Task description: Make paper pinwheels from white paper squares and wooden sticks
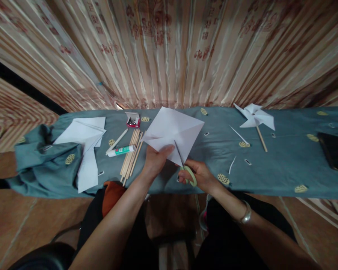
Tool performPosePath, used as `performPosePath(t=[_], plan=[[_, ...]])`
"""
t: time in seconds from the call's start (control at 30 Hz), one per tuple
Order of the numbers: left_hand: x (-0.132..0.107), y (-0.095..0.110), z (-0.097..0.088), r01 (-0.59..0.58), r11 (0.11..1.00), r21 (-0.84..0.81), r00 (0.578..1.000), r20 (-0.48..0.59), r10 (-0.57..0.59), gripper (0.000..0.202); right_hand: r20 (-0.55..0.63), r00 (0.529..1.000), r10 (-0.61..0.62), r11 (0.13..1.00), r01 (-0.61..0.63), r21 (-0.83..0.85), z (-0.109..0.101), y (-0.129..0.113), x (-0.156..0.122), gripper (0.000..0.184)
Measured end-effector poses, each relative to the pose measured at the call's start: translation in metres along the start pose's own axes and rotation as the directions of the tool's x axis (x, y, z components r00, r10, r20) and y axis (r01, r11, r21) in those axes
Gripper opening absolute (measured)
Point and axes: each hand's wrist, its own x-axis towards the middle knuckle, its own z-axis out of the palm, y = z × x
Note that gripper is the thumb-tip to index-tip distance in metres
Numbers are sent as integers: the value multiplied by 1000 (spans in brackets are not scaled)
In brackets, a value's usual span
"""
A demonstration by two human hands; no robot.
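Note:
A square sheet of white paper (177, 122) with fold creases is held up over the table. My left hand (157, 159) is closed on its lower left part, thumb on top and the other fingers hidden beneath. One slit shows near the left corner. My right hand (198, 174) grips green-handled scissors (190, 176), their blades at the lower corner of the paper and pointing toward its middle. Right of the paper, a finished white pinwheel (255, 116) on a wooden stick lies on the cloth.
On the left lie white paper sheets (87, 135), a white pencil-like stick (117, 141), a glue stick (121, 150), several wooden sticks (131, 157) and a small open box of metal pins (133, 120). Thin paper strips (239, 135) and a dark phone (334, 152) are to the right. Curtains (169, 56) hang behind the cloth-covered table (281, 165).

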Motion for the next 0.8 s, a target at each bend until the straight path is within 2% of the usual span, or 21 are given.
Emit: performPosePath(t=[0.2,0.8], plan=[[0,0,1,-7,1000,1,1000,-10,7,31,-25,999,37,998,-35,45,2,0,1,52],[-1,-3,2,14,1000,-24,1000,18,-14,30,-44,998,53,997,-50,61,3,-1,1,51]])
